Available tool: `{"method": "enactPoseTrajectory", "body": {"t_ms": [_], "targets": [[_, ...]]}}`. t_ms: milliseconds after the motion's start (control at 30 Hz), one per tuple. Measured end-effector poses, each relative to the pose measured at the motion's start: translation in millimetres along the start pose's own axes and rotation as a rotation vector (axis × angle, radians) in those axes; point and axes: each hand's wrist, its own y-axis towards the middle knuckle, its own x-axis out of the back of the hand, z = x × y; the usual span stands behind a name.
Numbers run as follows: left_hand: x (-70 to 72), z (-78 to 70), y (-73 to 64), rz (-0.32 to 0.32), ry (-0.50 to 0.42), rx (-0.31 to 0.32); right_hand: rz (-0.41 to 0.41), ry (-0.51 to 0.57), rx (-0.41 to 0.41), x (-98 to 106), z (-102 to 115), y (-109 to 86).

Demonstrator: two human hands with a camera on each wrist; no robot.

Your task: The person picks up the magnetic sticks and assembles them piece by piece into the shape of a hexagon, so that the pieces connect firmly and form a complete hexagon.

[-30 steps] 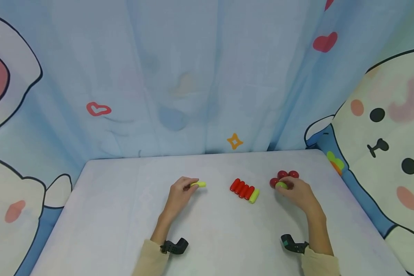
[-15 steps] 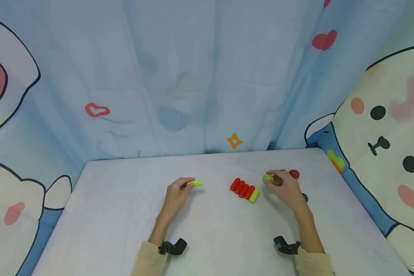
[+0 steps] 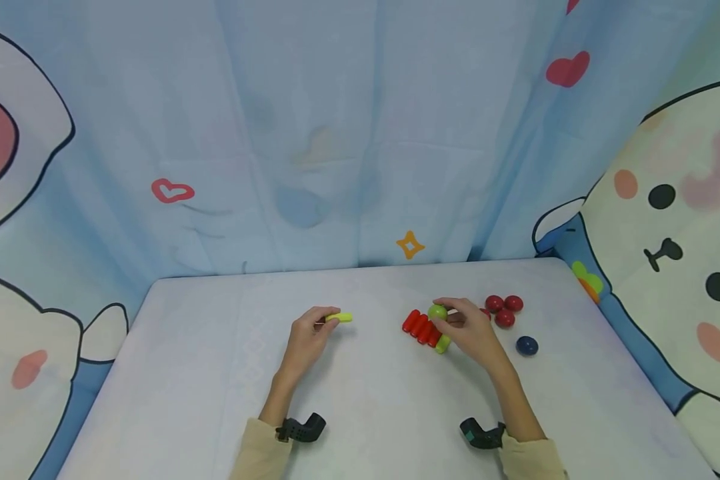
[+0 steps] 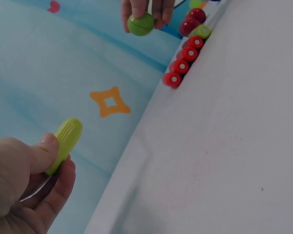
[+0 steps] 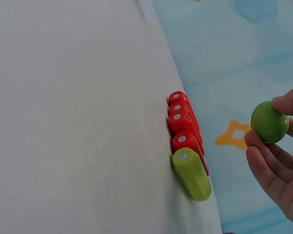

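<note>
In the head view, my left hand (image 3: 309, 337) pinches a yellow-green ridged piece (image 4: 67, 141) between thumb and fingers, above the left-middle of the table. A thin shiny metal line shows by the palm in the left wrist view; the rest of the piece is hidden by the fingers. My right hand (image 3: 471, 333) holds a small green ball (image 5: 270, 122) in its fingertips; in the head view the ball overlaps the row of cylinders. That row has several red cylinders (image 3: 417, 327) side by side and one yellow-green ridged cylinder (image 5: 192, 174) at its end, each with a pale dot on its end face.
Several dark red balls (image 3: 505, 319) lie in a cluster right of the cylinders. A dark blue ball (image 3: 527, 345) sits nearer the front on the white table (image 3: 216, 400). A blue patterned curtain (image 3: 312, 133) hangs behind the table's far edge.
My right hand has carried the green ball leftward from the red balls to over the cylinder row, uncovering the red balls and the dark blue ball. The left hand has barely moved.
</note>
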Motion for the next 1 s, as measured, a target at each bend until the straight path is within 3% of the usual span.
{"method": "enactPoseTrajectory", "body": {"t_ms": [433,667,1000], "targets": [[1.7,1.9,-0.7,0.030,-0.035,0.007,0.026,0.047,0.034,-6,5,-0.1],[3.7,-0.7,0.0,0.038,-0.052,0.010,0.062,0.077,0.006,-12,8,0.0],[3.0,-2.4,0.9,0.075,-0.068,0.095,0.081,0.099,0.023,-22,12,-0.8]]}}
